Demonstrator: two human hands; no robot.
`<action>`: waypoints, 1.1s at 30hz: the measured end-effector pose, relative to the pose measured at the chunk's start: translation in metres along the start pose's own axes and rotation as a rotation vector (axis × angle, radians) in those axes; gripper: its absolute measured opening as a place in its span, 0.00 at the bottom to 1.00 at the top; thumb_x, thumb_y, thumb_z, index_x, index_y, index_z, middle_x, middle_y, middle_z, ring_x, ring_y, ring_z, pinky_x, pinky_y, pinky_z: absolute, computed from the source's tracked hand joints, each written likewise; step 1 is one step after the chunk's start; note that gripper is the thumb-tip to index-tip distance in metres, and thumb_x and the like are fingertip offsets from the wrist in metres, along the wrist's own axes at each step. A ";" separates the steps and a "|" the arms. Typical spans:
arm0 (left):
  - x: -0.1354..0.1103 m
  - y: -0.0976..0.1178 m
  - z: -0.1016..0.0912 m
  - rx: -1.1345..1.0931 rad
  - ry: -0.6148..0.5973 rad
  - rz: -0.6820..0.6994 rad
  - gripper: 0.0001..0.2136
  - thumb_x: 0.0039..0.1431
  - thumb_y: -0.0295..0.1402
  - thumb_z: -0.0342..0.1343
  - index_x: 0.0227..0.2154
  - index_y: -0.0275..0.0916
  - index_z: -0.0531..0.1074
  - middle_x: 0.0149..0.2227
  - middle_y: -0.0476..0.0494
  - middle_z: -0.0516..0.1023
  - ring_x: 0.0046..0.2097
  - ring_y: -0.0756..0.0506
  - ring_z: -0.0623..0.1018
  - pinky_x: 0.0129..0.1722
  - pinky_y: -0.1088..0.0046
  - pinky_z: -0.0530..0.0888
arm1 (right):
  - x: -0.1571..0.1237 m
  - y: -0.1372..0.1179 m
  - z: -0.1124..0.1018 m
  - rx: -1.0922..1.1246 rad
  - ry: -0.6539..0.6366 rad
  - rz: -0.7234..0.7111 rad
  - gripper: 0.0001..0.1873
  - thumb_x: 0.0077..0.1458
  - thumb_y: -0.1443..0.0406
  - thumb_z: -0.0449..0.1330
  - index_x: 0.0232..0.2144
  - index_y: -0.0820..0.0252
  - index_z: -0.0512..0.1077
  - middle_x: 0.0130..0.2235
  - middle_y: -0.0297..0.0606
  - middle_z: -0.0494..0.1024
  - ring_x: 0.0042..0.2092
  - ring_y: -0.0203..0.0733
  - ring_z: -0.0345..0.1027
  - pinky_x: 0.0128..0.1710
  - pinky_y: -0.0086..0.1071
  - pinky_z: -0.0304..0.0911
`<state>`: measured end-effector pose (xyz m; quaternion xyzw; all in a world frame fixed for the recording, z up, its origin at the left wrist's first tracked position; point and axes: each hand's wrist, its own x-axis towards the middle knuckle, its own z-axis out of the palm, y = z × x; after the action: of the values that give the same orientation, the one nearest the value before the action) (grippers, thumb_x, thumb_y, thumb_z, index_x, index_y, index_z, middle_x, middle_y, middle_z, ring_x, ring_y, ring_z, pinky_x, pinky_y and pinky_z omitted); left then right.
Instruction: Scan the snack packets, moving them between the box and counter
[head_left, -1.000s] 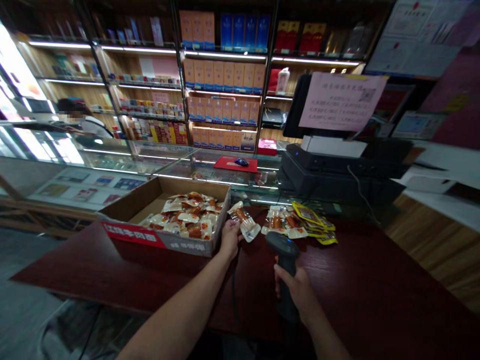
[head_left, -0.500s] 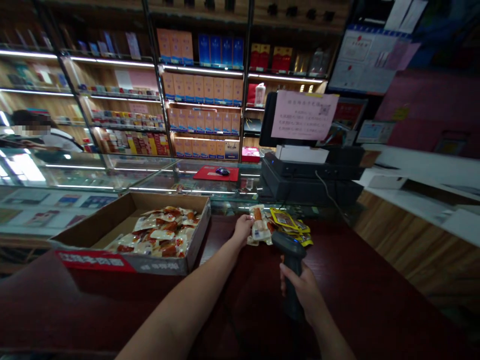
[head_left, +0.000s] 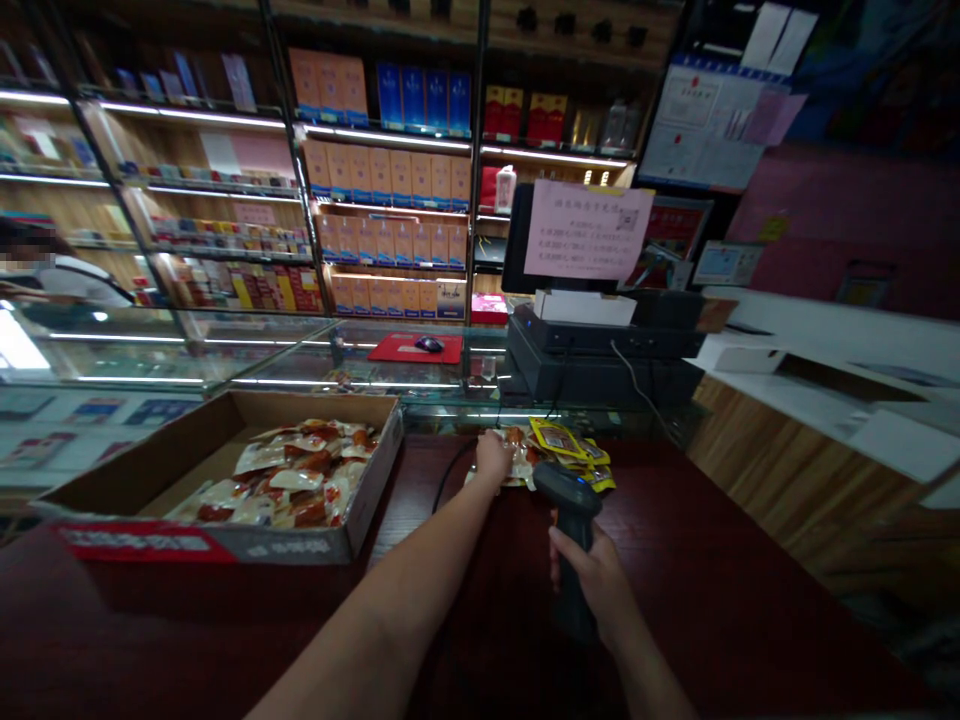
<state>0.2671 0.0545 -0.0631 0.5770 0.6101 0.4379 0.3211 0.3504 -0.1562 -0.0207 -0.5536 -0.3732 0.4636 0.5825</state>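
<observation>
The left grip (head_left: 493,459) is being rested on the loose packets (head_left: 516,466) near the far edge of the desk (head_left: 675,530), its fingers being kept together on top of them; whether a packet is clamped cannot be told from this view. The right grip (head_left: 589,583) is being closed around the handle of a black scanner (head_left: 568,497), whose head is being held up just beside the pile. For clean handling, the scanner is best kept steady and clear of the packets, and the left fingers flat, so that the printed faces are not being covered. Yellow sachets (head_left: 561,441) are being left overlapping the far side of the pile; a black cord (head_left: 448,480) is being left lying on the desk between the left grip and the box (head_left: 225,543). That open cardboard box is being kept near the left edge of the desk, its front wall bearing a red label; a heap of sealed packets (head_left: 296,480) holding reddish-brown food is being contained inside, with bare cardboard showing at its left end. A glass showcase (head_left: 255,355) is being lit beyond the desk.
</observation>
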 end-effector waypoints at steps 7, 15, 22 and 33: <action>-0.009 0.005 -0.022 -0.039 0.060 0.031 0.11 0.37 0.25 0.64 0.22 0.37 0.65 0.33 0.37 0.74 0.42 0.40 0.73 0.40 0.70 0.65 | -0.003 0.003 0.007 -0.039 -0.008 0.014 0.22 0.40 0.56 0.64 0.36 0.61 0.65 0.17 0.25 0.68 0.16 0.34 0.62 0.14 0.28 0.59; -0.033 -0.010 -0.126 -0.021 0.035 0.216 0.04 0.47 0.30 0.58 0.23 0.38 0.69 0.26 0.45 0.73 0.31 0.47 0.72 0.33 0.73 0.65 | -0.005 0.023 0.047 -0.004 -0.127 0.075 0.21 0.41 0.56 0.64 0.35 0.61 0.65 0.18 0.26 0.68 0.16 0.34 0.61 0.14 0.27 0.59; -0.026 -0.031 -0.258 0.279 0.120 0.285 0.11 0.43 0.19 0.50 0.28 0.37 0.73 0.30 0.44 0.77 0.34 0.46 0.74 0.37 0.72 0.68 | -0.006 0.036 0.085 -0.010 -0.246 0.093 0.22 0.41 0.56 0.64 0.37 0.61 0.65 0.18 0.26 0.69 0.16 0.34 0.61 0.14 0.27 0.58; -0.030 -0.060 -0.314 0.766 -0.131 0.042 0.02 0.44 0.29 0.56 0.20 0.37 0.68 0.24 0.45 0.73 0.29 0.46 0.72 0.29 0.73 0.65 | -0.009 0.036 0.097 -0.059 -0.264 0.085 0.22 0.42 0.56 0.63 0.37 0.61 0.63 0.18 0.25 0.68 0.17 0.34 0.61 0.14 0.27 0.59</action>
<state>-0.0366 -0.0237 0.0076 0.6943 0.6955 0.1471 0.1119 0.2517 -0.1377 -0.0449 -0.5198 -0.4362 0.5457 0.4917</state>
